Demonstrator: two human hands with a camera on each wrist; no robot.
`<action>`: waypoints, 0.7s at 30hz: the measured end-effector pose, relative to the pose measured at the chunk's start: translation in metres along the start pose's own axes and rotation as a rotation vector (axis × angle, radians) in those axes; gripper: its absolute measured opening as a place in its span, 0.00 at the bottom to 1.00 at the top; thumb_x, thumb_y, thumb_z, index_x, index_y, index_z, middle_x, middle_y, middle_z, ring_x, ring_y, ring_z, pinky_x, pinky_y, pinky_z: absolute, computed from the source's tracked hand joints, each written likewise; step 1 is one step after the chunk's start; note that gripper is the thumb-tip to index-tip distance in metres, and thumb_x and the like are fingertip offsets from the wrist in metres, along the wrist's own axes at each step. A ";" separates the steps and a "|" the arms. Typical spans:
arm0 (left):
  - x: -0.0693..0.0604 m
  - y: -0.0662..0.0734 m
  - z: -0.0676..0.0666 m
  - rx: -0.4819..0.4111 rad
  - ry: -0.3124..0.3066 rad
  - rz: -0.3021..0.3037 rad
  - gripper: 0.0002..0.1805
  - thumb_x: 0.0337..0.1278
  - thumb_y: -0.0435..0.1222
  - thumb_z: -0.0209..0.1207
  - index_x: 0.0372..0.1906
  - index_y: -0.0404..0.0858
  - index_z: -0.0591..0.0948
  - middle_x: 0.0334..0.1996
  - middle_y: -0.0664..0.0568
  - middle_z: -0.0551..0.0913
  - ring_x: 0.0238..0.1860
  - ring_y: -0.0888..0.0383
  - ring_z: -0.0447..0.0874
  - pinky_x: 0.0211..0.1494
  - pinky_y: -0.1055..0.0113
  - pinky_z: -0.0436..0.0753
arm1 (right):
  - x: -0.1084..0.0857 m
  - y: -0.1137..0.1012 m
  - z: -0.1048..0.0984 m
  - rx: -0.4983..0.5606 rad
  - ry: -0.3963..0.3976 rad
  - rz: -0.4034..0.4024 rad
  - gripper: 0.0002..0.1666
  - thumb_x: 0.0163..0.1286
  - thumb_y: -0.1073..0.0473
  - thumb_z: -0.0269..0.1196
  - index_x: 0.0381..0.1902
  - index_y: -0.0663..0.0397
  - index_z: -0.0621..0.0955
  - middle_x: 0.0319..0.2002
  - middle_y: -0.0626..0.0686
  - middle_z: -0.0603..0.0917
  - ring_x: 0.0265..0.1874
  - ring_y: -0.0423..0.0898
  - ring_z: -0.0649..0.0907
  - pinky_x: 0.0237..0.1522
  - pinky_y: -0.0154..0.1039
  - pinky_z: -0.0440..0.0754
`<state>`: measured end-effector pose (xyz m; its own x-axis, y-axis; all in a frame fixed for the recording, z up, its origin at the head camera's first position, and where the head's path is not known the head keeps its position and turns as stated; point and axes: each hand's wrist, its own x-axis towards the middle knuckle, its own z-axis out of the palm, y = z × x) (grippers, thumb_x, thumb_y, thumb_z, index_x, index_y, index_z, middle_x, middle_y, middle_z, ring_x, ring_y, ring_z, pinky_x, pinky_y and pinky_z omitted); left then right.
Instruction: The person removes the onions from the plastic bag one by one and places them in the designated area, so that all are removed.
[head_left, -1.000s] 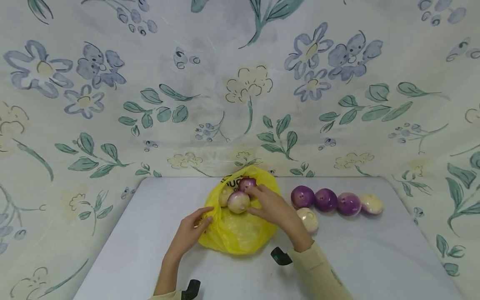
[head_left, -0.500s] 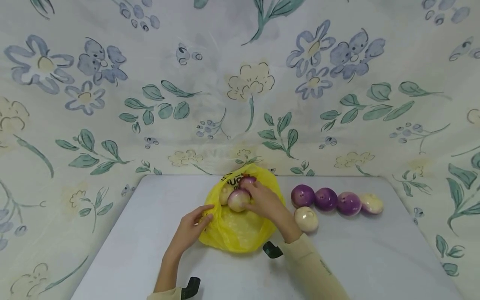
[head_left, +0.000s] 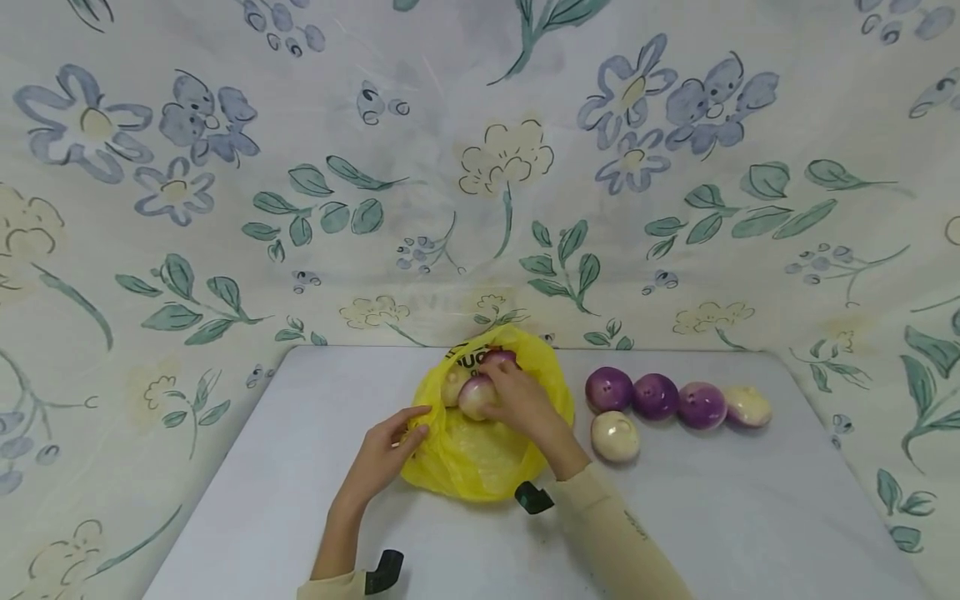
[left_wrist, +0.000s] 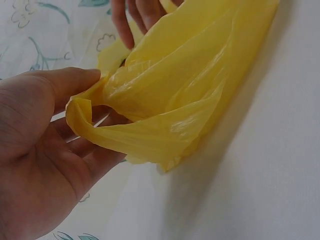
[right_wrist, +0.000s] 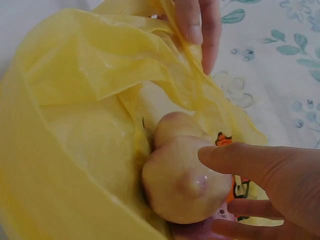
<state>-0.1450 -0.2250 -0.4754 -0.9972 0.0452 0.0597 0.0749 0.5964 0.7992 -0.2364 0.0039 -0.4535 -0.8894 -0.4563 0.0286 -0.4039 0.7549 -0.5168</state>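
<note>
A yellow plastic bag point(head_left: 480, 458) lies on the table with its mouth spread. My left hand point(head_left: 382, 450) pinches the left rim of the bag point(left_wrist: 150, 140) between thumb and fingers. In the bag are a white-and-purple turnip point(head_left: 474, 397), a pale turnip point(head_left: 453, 387) and a purple one point(head_left: 500, 358). Reaching in from the right, my right hand point(head_left: 525, 404) is at the white-and-purple turnip. In the right wrist view, the thumb of the right hand point(right_wrist: 295, 185) overlaps the front turnip point(right_wrist: 182, 180), and its fingers extend fairly straight along that turnip's side.
Right of the bag, purple turnips point(head_left: 609, 389) and a pale turnip point(head_left: 747, 407) form a row on the white table point(head_left: 720, 517). Another pale turnip point(head_left: 615, 437) sits in front of them. A floral cloth point(head_left: 420, 167) hangs behind the table.
My right hand has moved left and deeper into the bag, closer to the white-and-purple turnip. My left hand has kept its hold on the rim.
</note>
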 end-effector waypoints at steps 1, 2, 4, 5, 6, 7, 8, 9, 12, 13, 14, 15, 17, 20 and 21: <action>0.000 0.000 0.000 -0.002 -0.001 -0.001 0.19 0.68 0.40 0.58 0.61 0.44 0.79 0.63 0.44 0.78 0.55 0.48 0.82 0.54 0.61 0.84 | 0.001 0.000 0.001 -0.003 0.006 -0.001 0.36 0.63 0.50 0.70 0.68 0.44 0.71 0.66 0.55 0.72 0.59 0.53 0.78 0.64 0.51 0.75; 0.000 0.000 0.000 -0.002 -0.003 -0.004 0.19 0.68 0.40 0.58 0.61 0.44 0.79 0.63 0.44 0.78 0.56 0.48 0.82 0.54 0.60 0.84 | 0.001 -0.001 0.002 -0.017 0.009 -0.003 0.37 0.63 0.50 0.70 0.68 0.43 0.71 0.67 0.55 0.72 0.60 0.53 0.77 0.65 0.51 0.75; 0.000 0.001 0.000 -0.003 -0.004 -0.010 0.19 0.68 0.40 0.58 0.61 0.44 0.79 0.64 0.44 0.77 0.56 0.48 0.81 0.55 0.60 0.83 | 0.003 -0.001 0.004 -0.031 0.013 -0.013 0.36 0.62 0.50 0.70 0.68 0.42 0.71 0.67 0.54 0.72 0.60 0.53 0.77 0.65 0.51 0.74; 0.000 0.001 0.001 -0.003 -0.006 -0.013 0.19 0.68 0.40 0.58 0.61 0.45 0.78 0.64 0.44 0.77 0.57 0.48 0.81 0.56 0.60 0.83 | 0.003 -0.002 0.005 -0.035 0.014 -0.020 0.36 0.62 0.50 0.70 0.68 0.42 0.71 0.67 0.53 0.72 0.60 0.53 0.77 0.66 0.52 0.74; 0.000 0.001 0.001 -0.003 -0.007 -0.015 0.19 0.68 0.40 0.58 0.61 0.45 0.78 0.64 0.45 0.77 0.57 0.48 0.81 0.56 0.60 0.83 | 0.003 -0.002 0.006 -0.040 0.014 -0.027 0.36 0.62 0.50 0.70 0.68 0.41 0.71 0.67 0.53 0.72 0.61 0.53 0.77 0.66 0.52 0.73; 0.000 0.000 0.001 -0.001 -0.007 -0.018 0.19 0.68 0.41 0.58 0.61 0.45 0.78 0.64 0.45 0.77 0.57 0.48 0.81 0.56 0.60 0.83 | 0.003 -0.002 0.006 -0.043 0.014 -0.033 0.36 0.63 0.50 0.70 0.68 0.41 0.71 0.67 0.52 0.72 0.61 0.52 0.77 0.66 0.51 0.73; 0.000 0.000 0.001 -0.001 -0.007 -0.020 0.19 0.68 0.41 0.58 0.61 0.45 0.78 0.64 0.45 0.77 0.57 0.48 0.81 0.56 0.60 0.83 | 0.004 -0.003 0.007 -0.043 0.014 -0.040 0.36 0.63 0.50 0.70 0.68 0.41 0.71 0.67 0.52 0.72 0.61 0.52 0.77 0.66 0.51 0.73; 0.000 0.000 0.001 -0.002 -0.008 -0.020 0.19 0.68 0.41 0.58 0.61 0.45 0.78 0.64 0.45 0.77 0.56 0.48 0.81 0.55 0.61 0.83 | 0.004 -0.003 0.007 -0.039 0.014 -0.042 0.36 0.63 0.49 0.69 0.68 0.41 0.71 0.67 0.52 0.72 0.61 0.52 0.76 0.67 0.51 0.73; 0.000 -0.001 0.001 -0.007 -0.008 -0.019 0.19 0.67 0.41 0.59 0.61 0.45 0.78 0.63 0.45 0.78 0.55 0.49 0.82 0.54 0.63 0.84 | 0.004 -0.003 0.009 -0.038 0.010 -0.038 0.36 0.64 0.49 0.69 0.69 0.41 0.71 0.67 0.52 0.71 0.62 0.51 0.76 0.67 0.50 0.73; 0.000 -0.001 0.001 -0.007 -0.007 -0.019 0.19 0.67 0.41 0.59 0.61 0.45 0.78 0.63 0.45 0.78 0.54 0.49 0.82 0.54 0.64 0.84 | 0.004 -0.003 0.010 -0.034 0.010 -0.033 0.36 0.64 0.49 0.69 0.69 0.41 0.70 0.67 0.52 0.71 0.62 0.51 0.76 0.67 0.50 0.73; 0.000 -0.001 0.001 -0.008 -0.007 -0.018 0.19 0.67 0.41 0.59 0.61 0.45 0.78 0.63 0.45 0.78 0.54 0.50 0.82 0.53 0.65 0.84 | 0.005 -0.003 0.011 -0.033 0.006 -0.026 0.36 0.64 0.49 0.68 0.69 0.41 0.70 0.67 0.52 0.71 0.62 0.51 0.75 0.67 0.50 0.73; 0.000 -0.001 0.001 -0.008 -0.008 -0.017 0.19 0.67 0.41 0.59 0.61 0.45 0.78 0.63 0.45 0.78 0.53 0.50 0.82 0.53 0.66 0.84 | 0.005 -0.003 0.012 -0.035 0.000 -0.017 0.36 0.65 0.49 0.68 0.69 0.40 0.70 0.68 0.52 0.70 0.62 0.51 0.75 0.67 0.50 0.72; 0.000 -0.001 0.001 -0.007 -0.007 -0.015 0.19 0.67 0.41 0.59 0.61 0.45 0.78 0.63 0.45 0.78 0.52 0.51 0.82 0.52 0.67 0.83 | 0.005 -0.003 0.014 -0.033 -0.007 -0.010 0.36 0.65 0.49 0.68 0.70 0.40 0.69 0.68 0.53 0.69 0.62 0.51 0.75 0.67 0.50 0.72; 0.000 0.000 0.001 0.002 -0.007 -0.009 0.19 0.67 0.41 0.59 0.61 0.45 0.78 0.62 0.45 0.79 0.52 0.51 0.82 0.52 0.66 0.84 | 0.005 -0.004 0.015 -0.028 -0.009 -0.001 0.36 0.64 0.51 0.69 0.69 0.39 0.70 0.68 0.53 0.69 0.62 0.52 0.75 0.67 0.51 0.72; 0.001 0.000 0.001 0.004 -0.007 -0.007 0.19 0.67 0.41 0.59 0.61 0.45 0.78 0.62 0.45 0.78 0.52 0.50 0.82 0.53 0.65 0.84 | 0.005 -0.004 0.015 -0.029 -0.007 -0.002 0.36 0.64 0.51 0.69 0.69 0.40 0.70 0.68 0.54 0.69 0.62 0.52 0.75 0.67 0.51 0.73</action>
<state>-0.1456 -0.2245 -0.4757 -0.9977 0.0465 0.0495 0.0675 0.5996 0.7974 -0.2364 -0.0087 -0.4642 -0.8870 -0.4611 0.0240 -0.4120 0.7670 -0.4920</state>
